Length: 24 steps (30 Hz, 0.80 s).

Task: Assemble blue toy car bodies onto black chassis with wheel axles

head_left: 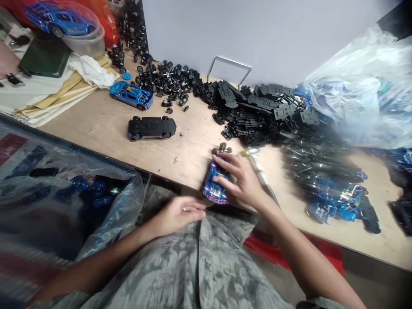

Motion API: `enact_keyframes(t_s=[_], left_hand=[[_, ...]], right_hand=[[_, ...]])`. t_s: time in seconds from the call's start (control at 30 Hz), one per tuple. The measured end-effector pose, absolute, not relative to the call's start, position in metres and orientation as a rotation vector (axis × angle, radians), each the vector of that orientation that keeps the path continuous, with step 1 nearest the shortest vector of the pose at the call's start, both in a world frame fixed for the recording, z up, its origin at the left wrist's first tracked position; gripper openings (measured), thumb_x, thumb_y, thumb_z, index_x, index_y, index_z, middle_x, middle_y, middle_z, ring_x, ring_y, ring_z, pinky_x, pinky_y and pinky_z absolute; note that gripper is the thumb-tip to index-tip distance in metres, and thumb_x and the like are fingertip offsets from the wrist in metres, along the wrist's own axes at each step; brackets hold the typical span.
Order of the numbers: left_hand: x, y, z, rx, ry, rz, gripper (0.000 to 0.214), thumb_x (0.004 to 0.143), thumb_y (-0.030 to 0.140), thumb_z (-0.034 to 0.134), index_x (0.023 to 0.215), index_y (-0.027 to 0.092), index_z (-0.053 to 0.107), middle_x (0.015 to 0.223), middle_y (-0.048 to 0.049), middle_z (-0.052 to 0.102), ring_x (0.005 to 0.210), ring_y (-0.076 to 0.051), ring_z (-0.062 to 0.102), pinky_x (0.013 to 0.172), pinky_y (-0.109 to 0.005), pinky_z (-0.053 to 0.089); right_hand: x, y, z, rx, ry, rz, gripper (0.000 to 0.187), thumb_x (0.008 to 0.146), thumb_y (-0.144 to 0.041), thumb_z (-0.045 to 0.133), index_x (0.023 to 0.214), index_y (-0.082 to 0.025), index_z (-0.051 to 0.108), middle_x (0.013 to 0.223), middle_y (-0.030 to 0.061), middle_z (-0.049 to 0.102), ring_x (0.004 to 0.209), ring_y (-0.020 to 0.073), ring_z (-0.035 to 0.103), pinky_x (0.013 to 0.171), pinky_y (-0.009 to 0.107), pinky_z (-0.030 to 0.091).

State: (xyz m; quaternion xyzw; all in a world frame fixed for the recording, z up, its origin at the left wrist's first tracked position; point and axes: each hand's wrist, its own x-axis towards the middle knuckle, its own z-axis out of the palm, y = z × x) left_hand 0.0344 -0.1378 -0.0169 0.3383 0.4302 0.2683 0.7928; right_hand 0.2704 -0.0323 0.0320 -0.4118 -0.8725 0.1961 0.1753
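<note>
My right hand grips a small blue toy car from above at the table's front edge, with fingers bent over its body. A small black wheel-and-axle piece lies by the fingertips, just beyond the car. Below the table edge, in front of my body, my left hand has its fingers stretched out and nothing in it. A long silvery rod-like tool with a yellowish end lies beside my right wrist. Further left, an upturned toy car shows its black underside, and a blue toy car stands behind it.
Piles of wheel axles and black car bases line the back. Blurred blue bodies lie at right, below a clear plastic bag. A lined bin with cars is at lower left. Another person's hand shows far left.
</note>
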Motion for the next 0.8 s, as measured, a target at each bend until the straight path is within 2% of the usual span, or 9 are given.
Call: enact_keyframes(t_s=[0.1, 0.27, 0.37, 0.53, 0.6, 0.67, 0.73, 0.8], left_hand=[[0.049, -0.132, -0.019, 0.536, 0.783, 0.663, 0.058, 0.074, 0.052, 0.087, 0.116, 0.013, 0.075, 0.118, -0.0135, 0.077, 0.106, -0.024, 0.074, 0.102, -0.038, 0.056], [0.063, -0.129, -0.004, 0.488, 0.859, 0.750, 0.058, 0.071, 0.048, 0.090, 0.112, 0.012, 0.072, 0.107, -0.0093, 0.077, 0.093, -0.021, 0.074, 0.087, -0.034, 0.062], [0.060, -0.127, 0.010, 0.722, 1.005, 0.750, 0.048, 0.079, 0.043, 0.083, 0.113, 0.012, 0.069, 0.103, -0.0082, 0.075, 0.088, -0.021, 0.073, 0.080, -0.032, 0.061], [0.039, -0.105, 0.033, 1.512, 1.249, 0.611, 0.025, 0.085, 0.034, 0.072, 0.102, 0.017, 0.065, 0.088, -0.0029, 0.071, 0.077, -0.017, 0.068, 0.072, -0.027, 0.054], [0.032, -0.091, 0.041, 1.785, 1.252, 0.557, 0.020, 0.087, 0.030, 0.068, 0.102, 0.017, 0.063, 0.088, -0.0034, 0.069, 0.079, -0.018, 0.065, 0.074, -0.028, 0.053], [0.029, -0.077, 0.044, 1.971, 1.203, 0.572, 0.019, 0.089, 0.030, 0.066, 0.104, 0.018, 0.064, 0.097, -0.0065, 0.068, 0.092, -0.022, 0.065, 0.084, -0.032, 0.053], [0.029, -0.067, 0.041, 2.001, 1.127, 0.618, 0.024, 0.090, 0.033, 0.068, 0.108, 0.018, 0.064, 0.110, -0.0098, 0.068, 0.108, -0.025, 0.063, 0.096, -0.035, 0.051], [0.033, -0.062, 0.032, 1.862, 1.092, 0.653, 0.034, 0.090, 0.037, 0.072, 0.117, 0.019, 0.063, 0.118, -0.0106, 0.068, 0.113, -0.025, 0.063, 0.100, -0.034, 0.050]], right_hand=[[0.264, -0.054, 0.028, -1.263, -2.371, 0.514, 0.053, 0.099, -0.047, 0.064, 0.148, -0.028, 0.057, 0.135, 0.0129, 0.063, 0.119, 0.0305, 0.060, 0.102, 0.054, 0.054], [0.257, -0.083, 0.011, -1.340, -2.130, 0.479, 0.053, 0.098, -0.044, 0.065, 0.149, -0.030, 0.056, 0.127, 0.0128, 0.063, 0.114, 0.0302, 0.061, 0.097, 0.053, 0.056], [0.259, -0.089, 0.005, -1.307, -2.019, 0.491, 0.057, 0.097, -0.043, 0.066, 0.151, -0.031, 0.053, 0.126, 0.0126, 0.064, 0.115, 0.0300, 0.062, 0.099, 0.052, 0.055], [0.278, -0.076, 0.012, -1.167, -1.918, 0.650, 0.074, 0.089, -0.049, 0.076, 0.155, -0.029, 0.048, 0.131, 0.0126, 0.066, 0.122, 0.0293, 0.064, 0.104, 0.049, 0.055], [0.286, -0.069, 0.015, -1.136, -1.909, 0.772, 0.067, 0.089, -0.050, 0.077, 0.148, -0.028, 0.056, 0.126, 0.0109, 0.070, 0.118, 0.0277, 0.066, 0.103, 0.046, 0.056], [0.292, -0.063, 0.016, -1.142, -1.881, 0.850, 0.055, 0.090, -0.051, 0.075, 0.136, -0.025, 0.066, 0.118, 0.0102, 0.074, 0.112, 0.0264, 0.069, 0.099, 0.044, 0.058], [0.295, -0.061, 0.016, -1.162, -1.837, 0.866, 0.046, 0.090, -0.052, 0.074, 0.124, -0.022, 0.071, 0.111, 0.0098, 0.075, 0.104, 0.0252, 0.071, 0.094, 0.042, 0.059], [0.296, -0.061, 0.014, -1.167, -1.813, 0.859, 0.041, 0.089, -0.052, 0.076, 0.115, -0.020, 0.073, 0.103, 0.0093, 0.076, 0.097, 0.0239, 0.072, 0.088, 0.039, 0.060]])
